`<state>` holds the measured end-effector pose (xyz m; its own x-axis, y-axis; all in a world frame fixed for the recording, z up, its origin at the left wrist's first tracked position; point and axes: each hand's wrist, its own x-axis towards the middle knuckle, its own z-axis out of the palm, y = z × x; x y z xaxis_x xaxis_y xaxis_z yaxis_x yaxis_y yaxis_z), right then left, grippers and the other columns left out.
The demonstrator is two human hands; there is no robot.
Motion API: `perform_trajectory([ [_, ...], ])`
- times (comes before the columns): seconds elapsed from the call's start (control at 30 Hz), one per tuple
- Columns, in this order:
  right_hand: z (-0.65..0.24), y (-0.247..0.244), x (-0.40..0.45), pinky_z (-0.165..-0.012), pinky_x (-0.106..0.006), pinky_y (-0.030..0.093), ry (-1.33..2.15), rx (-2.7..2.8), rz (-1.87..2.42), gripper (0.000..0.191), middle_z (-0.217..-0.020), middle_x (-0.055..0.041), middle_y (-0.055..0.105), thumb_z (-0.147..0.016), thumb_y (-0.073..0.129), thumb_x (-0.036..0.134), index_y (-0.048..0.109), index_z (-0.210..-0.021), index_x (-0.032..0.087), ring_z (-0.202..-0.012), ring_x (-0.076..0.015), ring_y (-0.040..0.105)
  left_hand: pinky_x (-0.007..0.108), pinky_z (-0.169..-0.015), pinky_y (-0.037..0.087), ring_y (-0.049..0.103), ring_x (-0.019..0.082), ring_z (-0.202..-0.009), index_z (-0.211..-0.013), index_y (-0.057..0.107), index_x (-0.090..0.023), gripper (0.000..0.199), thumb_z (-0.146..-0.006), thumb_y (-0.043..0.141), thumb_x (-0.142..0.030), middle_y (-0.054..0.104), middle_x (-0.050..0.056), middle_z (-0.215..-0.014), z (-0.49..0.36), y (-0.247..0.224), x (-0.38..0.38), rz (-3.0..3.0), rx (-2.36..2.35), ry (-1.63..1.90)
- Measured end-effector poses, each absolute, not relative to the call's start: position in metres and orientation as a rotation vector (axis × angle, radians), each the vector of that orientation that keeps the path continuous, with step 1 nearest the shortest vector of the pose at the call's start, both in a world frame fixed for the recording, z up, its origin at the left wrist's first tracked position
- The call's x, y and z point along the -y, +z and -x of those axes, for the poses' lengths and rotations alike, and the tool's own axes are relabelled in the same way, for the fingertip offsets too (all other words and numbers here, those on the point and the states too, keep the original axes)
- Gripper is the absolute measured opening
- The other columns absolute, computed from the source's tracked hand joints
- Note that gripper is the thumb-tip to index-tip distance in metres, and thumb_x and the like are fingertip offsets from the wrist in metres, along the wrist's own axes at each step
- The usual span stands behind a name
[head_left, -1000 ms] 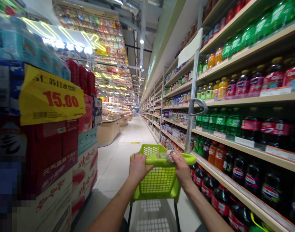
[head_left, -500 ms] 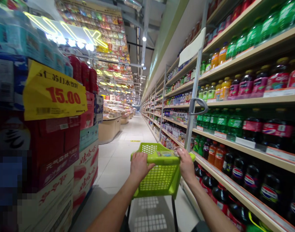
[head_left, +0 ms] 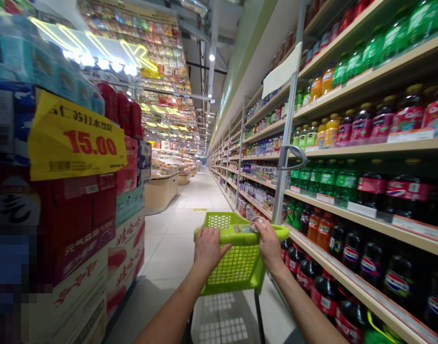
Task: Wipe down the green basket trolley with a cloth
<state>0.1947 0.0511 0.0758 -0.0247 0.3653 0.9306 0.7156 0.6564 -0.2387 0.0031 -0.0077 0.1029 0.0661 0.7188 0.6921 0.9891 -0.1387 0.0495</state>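
We see a lime-green shopping cart [head_left: 236,272] at the lower centre of the frame, its basket a lattice of small openings above dark legs, with a label [head_left: 242,229] set in the handle [head_left: 228,237]. Our left hand [head_left: 209,248] curls its fingers over the handle's left part, thumb pointing inward; our right hand [head_left: 269,243] pinches a pale crumpled wad [head_left: 255,223] against the right part. Compared with half a second earlier, our right hand lies farther left along the handle, the wad shows more fully, and our left hand keeps its place.
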Motion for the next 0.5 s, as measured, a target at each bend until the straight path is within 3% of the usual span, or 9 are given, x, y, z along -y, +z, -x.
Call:
perform_trajectory([
  [0.17, -0.160, 0.075, -0.031, -0.101, -0.045, 0.035, -0.366, 1.912, 0.666, 0.040, -0.131, -0.0043, 0.047, -0.084, 0.037, 0.010, 0.060, -0.111, 0.027, -0.125, -0.0201, 0.037, 0.039, -0.088, 0.032, 0.049, 0.023, -0.089, -0.088, 0.057, -0.018, 0.037, -0.076, 0.050, -0.052, 0.058, 0.006, -0.087, -0.002, 0.102, 0.008, 1.918, 1.674, -0.835],
  [0.37, -0.188, 0.082, -0.051, -0.097, -0.051, 0.037, -0.386, 1.653, 0.929, 0.043, -0.123, -0.0109, 0.053, -0.080, 0.034, 0.005, 0.062, -0.109, 0.020, -0.120, -0.0244, 0.042, 0.039, -0.091, 0.030, 0.048, 0.024, -0.092, -0.093, 0.056, -0.018, 0.042, -0.071, 0.056, -0.054, 0.059, 0.006, -0.090, -0.003, 0.105, 0.010, 1.935, 1.722, -0.826],
  [0.5, -0.177, 0.071, -0.043, -0.101, -0.047, 0.034, -0.407, 1.814, 0.765, 0.043, -0.131, -0.0082, 0.047, -0.081, 0.036, 0.006, 0.060, -0.112, 0.023, -0.124, -0.0219, 0.037, 0.039, -0.091, 0.030, 0.048, 0.024, -0.092, -0.092, 0.056, -0.018, 0.040, -0.072, 0.056, -0.053, 0.059, 0.006, -0.091, -0.003, 0.105, 0.009, 1.930, 1.733, -0.809],
])
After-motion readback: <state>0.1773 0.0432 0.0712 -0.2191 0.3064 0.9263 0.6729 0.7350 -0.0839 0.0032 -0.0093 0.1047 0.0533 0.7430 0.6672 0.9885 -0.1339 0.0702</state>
